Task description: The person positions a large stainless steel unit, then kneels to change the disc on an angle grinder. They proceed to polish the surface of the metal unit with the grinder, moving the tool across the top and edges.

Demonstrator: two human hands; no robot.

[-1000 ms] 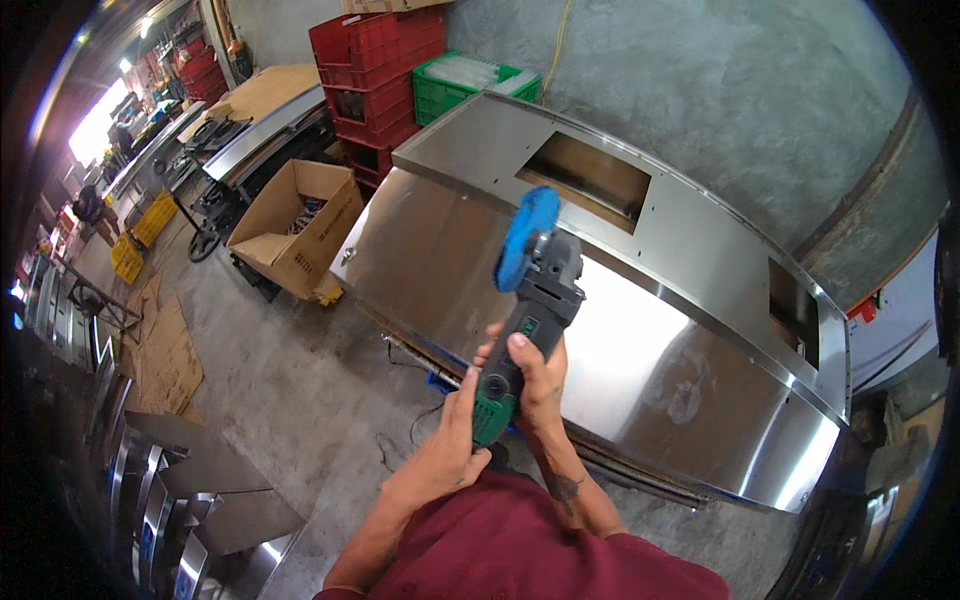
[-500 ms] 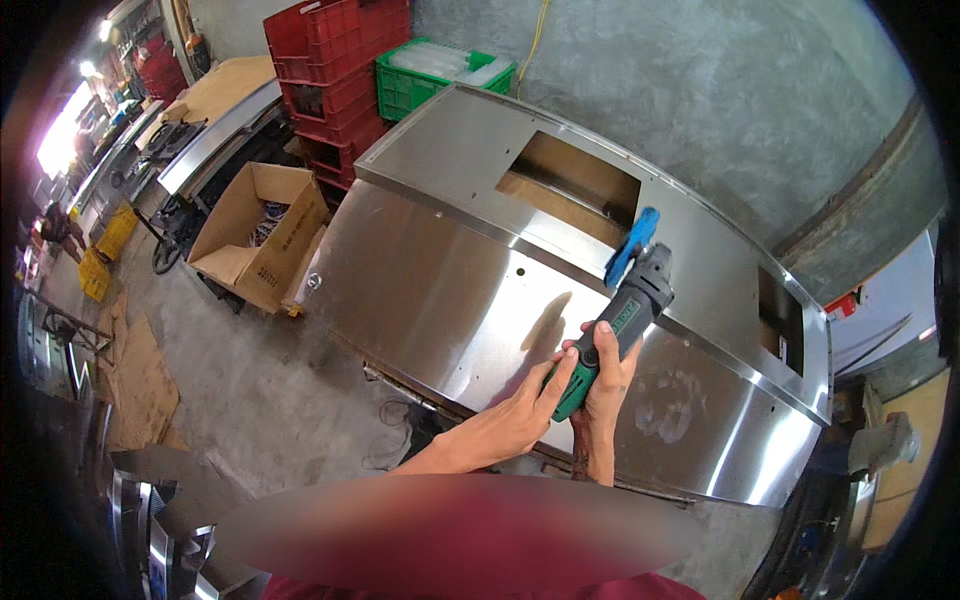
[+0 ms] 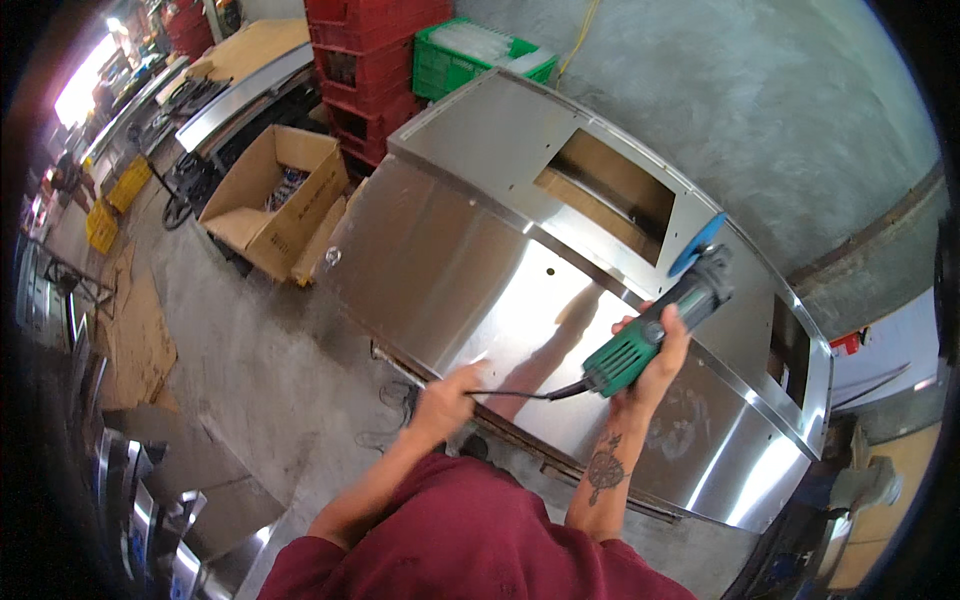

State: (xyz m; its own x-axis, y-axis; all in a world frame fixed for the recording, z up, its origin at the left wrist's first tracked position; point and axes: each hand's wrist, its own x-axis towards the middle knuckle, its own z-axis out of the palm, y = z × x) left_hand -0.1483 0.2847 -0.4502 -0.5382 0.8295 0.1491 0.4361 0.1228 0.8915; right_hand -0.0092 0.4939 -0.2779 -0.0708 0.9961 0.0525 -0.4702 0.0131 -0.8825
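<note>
My right hand is wrapped round a green and black angle grinder, raised above a shiny sheet-metal housing. A blue disc sits at the grinder's far end, tilted on edge and close to the housing's upper panel as seen from above. From the grinder's rear runs a black power cord, which reaches my left hand. That hand is closed on the cord near the housing's front edge and is slightly blurred. The housing has a rectangular opening and a second one at the right.
Left of the housing stands an open cardboard box with small parts inside. Stacked red crates and a green crate stand behind, by the grey wall. Metal pieces lie at the lower left.
My left hand has left the grinder body and moved left and down onto the cord. The grinder, in my right hand, has shifted right and its disc now shows as a smooth round edge.
</note>
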